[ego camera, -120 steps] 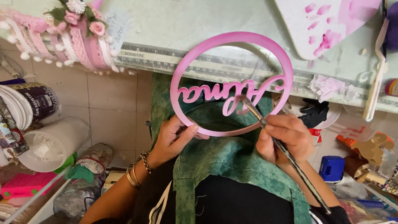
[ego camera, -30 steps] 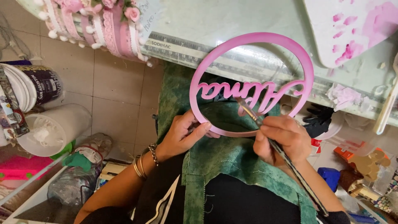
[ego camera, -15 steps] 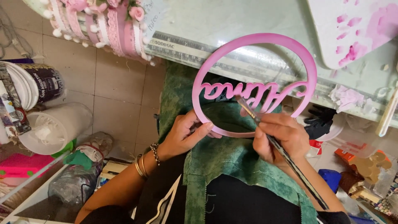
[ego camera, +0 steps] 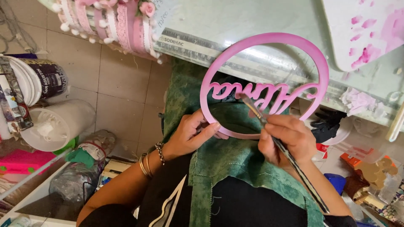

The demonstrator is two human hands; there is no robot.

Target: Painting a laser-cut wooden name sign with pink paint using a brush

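A pink round hoop point(ego camera: 235, 55) with cursive lettering across its middle is held up over my lap, above a green apron point(ego camera: 235, 168). My left hand point(ego camera: 191, 134) grips the hoop's lower left rim with thumb and fingers. My right hand point(ego camera: 286, 141) holds a thin paintbrush point(ego camera: 294, 166); its bristle tip touches the lettering near the hoop's centre. Gold bangles and a chain bracelet sit on my left wrist.
A glass-topped table point(ego camera: 269, 25) with a ruler along its edge lies ahead, bearing a paint-smeared white palette point(ego camera: 362, 29) and a pink lace-trimmed decoration point(ego camera: 109, 21). Buckets point(ego camera: 54, 122) and bags stand on the tiled floor at left. Cluttered craft bits lie at right.
The hoop has shifted slightly right and up in view as my head moved. The brush tip stays on the lettering, with small strokes. Both grips are unchanged.
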